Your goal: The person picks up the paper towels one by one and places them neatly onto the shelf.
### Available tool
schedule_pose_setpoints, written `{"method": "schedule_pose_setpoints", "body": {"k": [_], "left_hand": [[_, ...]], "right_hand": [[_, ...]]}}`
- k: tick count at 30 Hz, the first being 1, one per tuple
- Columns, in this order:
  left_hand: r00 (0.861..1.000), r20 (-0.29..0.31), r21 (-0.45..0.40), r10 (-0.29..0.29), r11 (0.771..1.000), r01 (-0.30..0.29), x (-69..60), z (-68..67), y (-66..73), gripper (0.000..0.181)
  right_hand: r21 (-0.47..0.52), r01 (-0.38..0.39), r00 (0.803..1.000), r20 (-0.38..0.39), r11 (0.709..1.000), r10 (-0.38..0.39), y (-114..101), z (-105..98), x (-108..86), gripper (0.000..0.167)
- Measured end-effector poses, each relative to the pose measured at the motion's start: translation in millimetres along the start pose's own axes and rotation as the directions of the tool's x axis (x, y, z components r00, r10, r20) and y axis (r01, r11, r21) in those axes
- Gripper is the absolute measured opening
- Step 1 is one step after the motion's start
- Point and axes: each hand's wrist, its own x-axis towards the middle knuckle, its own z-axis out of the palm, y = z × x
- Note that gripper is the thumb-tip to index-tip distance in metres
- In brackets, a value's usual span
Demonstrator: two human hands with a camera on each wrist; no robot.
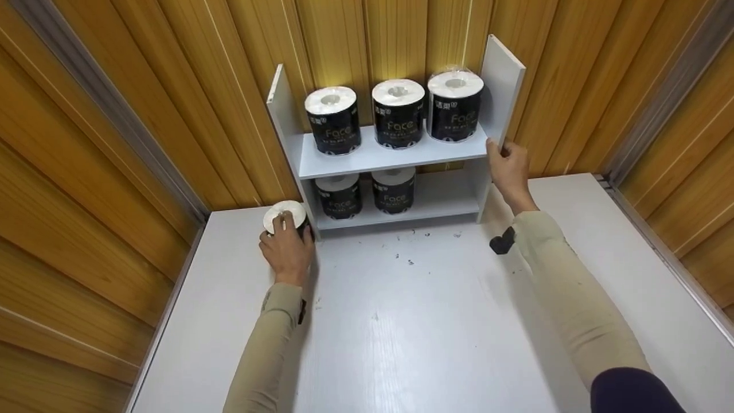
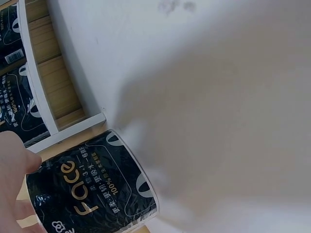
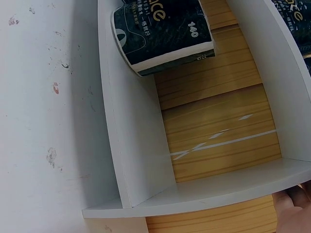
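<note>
My left hand grips a toilet paper roll in black "Face" wrapping, its fingers over the white top. This roll stands just outside the left side panel of a small white two-tier shelf. With my right hand I hold the shelf's right side panel at about the height of the upper board. Three wrapped rolls stand upright on the upper board. Two more rolls stand on the lower board, at its left and middle. In the right wrist view, only part of my right hand's fingers shows.
The shelf stands on a white table against a wood-patterned back wall. Similar walls rise at left and right. Dark specks mark the tabletop before the shelf. The lower board has bare room at its right.
</note>
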Motion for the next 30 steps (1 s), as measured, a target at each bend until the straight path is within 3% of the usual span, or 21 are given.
{"method": "schedule_pose_setpoints", "body": {"k": [7, 22, 30], "left_hand": [[0.999, -0.054, -0.004, -0.002, 1.000, 0.002, 0.7, 1.9, -2.0, 0.055], [1.000, -0.010, -0.078, -0.027, 0.997, 0.026, 1.3, -2.1, -6.8, 0.056], [0.999, -0.018, -0.108, 0.041, 0.993, -0.042, 2.5, -3.3, -13.6, 0.050]], "right_hand": [[0.024, 0.041, 0.999, -0.012, 0.999, -0.041, 0.5, 1.9, -0.1, 0.048], [0.017, 0.012, 1.000, 0.002, 1.000, -0.012, 0.5, 1.7, -0.6, 0.048], [0.006, 0.031, 0.999, -0.010, 1.000, -0.031, 1.2, 0.9, 0.6, 0.047]]}}
